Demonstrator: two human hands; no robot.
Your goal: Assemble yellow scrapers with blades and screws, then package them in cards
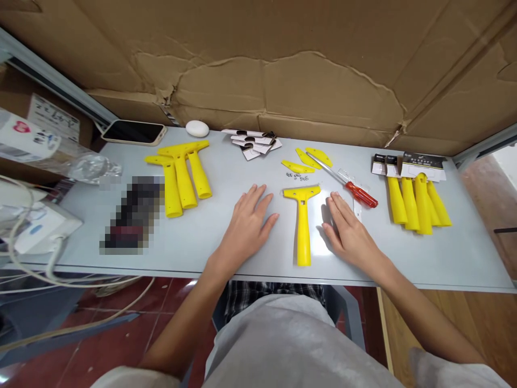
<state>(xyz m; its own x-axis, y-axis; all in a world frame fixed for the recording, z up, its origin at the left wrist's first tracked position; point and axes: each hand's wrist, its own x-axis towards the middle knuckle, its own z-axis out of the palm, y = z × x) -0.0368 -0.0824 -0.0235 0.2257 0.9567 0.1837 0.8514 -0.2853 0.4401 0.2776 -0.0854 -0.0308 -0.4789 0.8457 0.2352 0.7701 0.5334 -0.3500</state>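
A yellow scraper handle (pixel 304 226) lies upright in the picture between my two hands, its wide head pointing away from me. To its left my left hand (pixel 250 223) rests on the table with fingers stretched out, holding nothing. On the other side my right hand (pixel 347 229) lies flat, fingers extended, also holding nothing. Beyond the handle are small screws (pixel 297 177) and several yellow cover plates (pixel 297 166). A red-handled screwdriver (pixel 361 194) lies past my right fingertips, its shaft crossing one plate. Near it are a clear plastic piece and a thin blade-like strip, partly hidden.
Three yellow scraper handles (pixel 183 180) lie at left, near a pixelated dark object (pixel 133 215). At right are several carded scrapers (pixel 420 205). Folded cards (pixel 254 143), a white egg-shaped object (pixel 197 128) and a phone (pixel 134 132) line the back, before a cardboard wall (pixel 283 86).
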